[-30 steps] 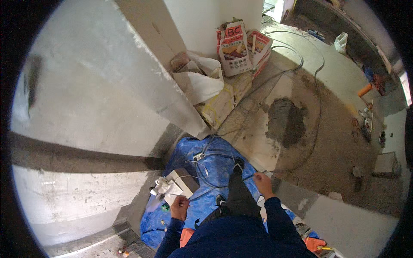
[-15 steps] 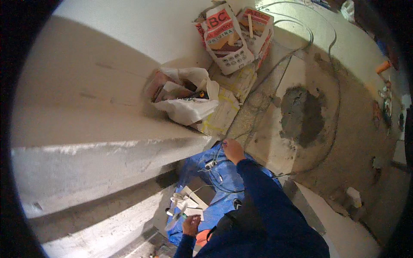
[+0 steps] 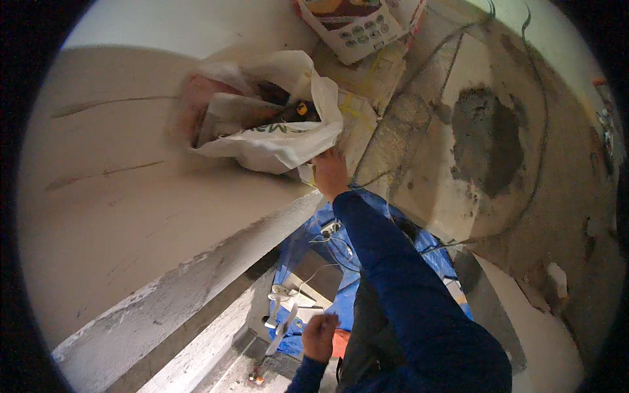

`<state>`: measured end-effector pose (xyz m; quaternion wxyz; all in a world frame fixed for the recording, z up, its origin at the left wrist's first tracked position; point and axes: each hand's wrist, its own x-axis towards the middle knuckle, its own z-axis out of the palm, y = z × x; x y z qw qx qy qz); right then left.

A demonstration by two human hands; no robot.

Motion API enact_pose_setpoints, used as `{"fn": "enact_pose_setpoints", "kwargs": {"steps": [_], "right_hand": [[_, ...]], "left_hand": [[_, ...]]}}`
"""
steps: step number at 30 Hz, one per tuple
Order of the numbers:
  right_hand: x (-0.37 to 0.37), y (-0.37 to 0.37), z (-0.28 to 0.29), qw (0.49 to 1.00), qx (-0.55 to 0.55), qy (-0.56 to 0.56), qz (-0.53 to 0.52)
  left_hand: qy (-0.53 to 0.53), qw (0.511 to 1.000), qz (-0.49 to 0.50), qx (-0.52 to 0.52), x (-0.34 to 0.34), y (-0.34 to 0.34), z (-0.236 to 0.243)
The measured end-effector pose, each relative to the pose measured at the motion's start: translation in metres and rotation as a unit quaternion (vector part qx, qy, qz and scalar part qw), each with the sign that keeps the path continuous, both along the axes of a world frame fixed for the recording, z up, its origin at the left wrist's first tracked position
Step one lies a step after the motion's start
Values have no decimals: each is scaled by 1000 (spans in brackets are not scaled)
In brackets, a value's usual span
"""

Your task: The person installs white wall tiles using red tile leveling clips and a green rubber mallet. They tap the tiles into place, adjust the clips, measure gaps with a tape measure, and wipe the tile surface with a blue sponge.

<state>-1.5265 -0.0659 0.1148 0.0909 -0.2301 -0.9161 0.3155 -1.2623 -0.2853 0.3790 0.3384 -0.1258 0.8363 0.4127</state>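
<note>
A white plastic sack (image 3: 298,147) stands open against the wall, with tools and a yellow-marked item inside. My right hand (image 3: 331,175) is at its lower right side, fingers bent against the plastic and seemingly gripping it; the fingertips are partly hidden. Lower down, my left hand (image 3: 319,337) is closed with curled fingers, and whatever it may hold is too small to make out. Beside it, on a blue tarp (image 3: 350,298), lie white flat pieces (image 3: 308,313), a white strip (image 3: 282,333) and a socket block (image 3: 330,228) with a thin white cable.
A printed paper bag (image 3: 357,39) stands at the back near yellow-taped boards (image 3: 357,121). A grey mortar patch (image 3: 488,141) lies on the floor to the right. Dark cable (image 3: 542,131) loops around it. A rough wall ledge (image 3: 196,275) runs along the left.
My right hand has moved up and left from the cable at the tarp's edge to the white sack. My left hand has shifted slightly right, away from the white pieces. The view has tilted.
</note>
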Motion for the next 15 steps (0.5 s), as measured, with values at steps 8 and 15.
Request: {"fn": "enact_pose_setpoints", "kwargs": {"steps": [8,15], "right_hand": [[132,55,-1,933,-333,-27,-138],[279,51,-11,856,-464,-57,-221]], "left_hand": [[10,975,161,156,-168,109,-158],[153,981,65,96,-307,105,-331]]}}
